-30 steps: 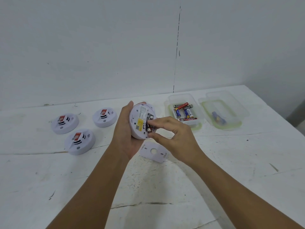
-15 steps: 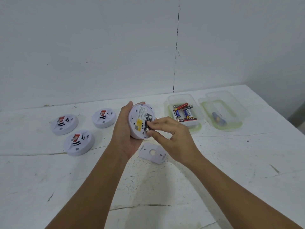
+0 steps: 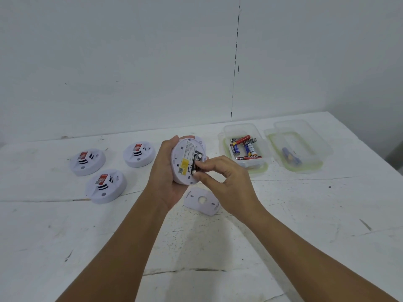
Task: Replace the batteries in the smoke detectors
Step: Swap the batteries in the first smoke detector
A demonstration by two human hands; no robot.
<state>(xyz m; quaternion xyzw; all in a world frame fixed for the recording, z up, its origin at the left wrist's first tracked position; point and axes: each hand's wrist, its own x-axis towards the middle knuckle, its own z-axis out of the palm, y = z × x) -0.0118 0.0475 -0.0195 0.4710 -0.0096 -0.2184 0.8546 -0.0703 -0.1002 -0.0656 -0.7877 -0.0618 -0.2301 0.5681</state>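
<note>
My left hand (image 3: 168, 171) grips a white round smoke detector (image 3: 185, 158) above the table, its back with a yellow label turned toward me. My right hand (image 3: 224, 179) pinches a dark battery (image 3: 194, 165) at the detector's open battery slot with thumb and forefinger. The detector's white mounting plate (image 3: 201, 200) lies on the table just below both hands. Three more white detectors lie face up at the left (image 3: 87, 162), (image 3: 105, 185), (image 3: 139, 154).
A clear plastic box (image 3: 226, 130) with several batteries (image 3: 245, 146) stands at the back right. Beside it a second clear box (image 3: 305, 136) holds a blue battery (image 3: 291, 158). A white wall rises behind the cracked white table (image 3: 305, 214).
My right fingers have shifted slightly along the battery at the slot. The detector has tilted a little in my left hand. Nothing else moved.
</note>
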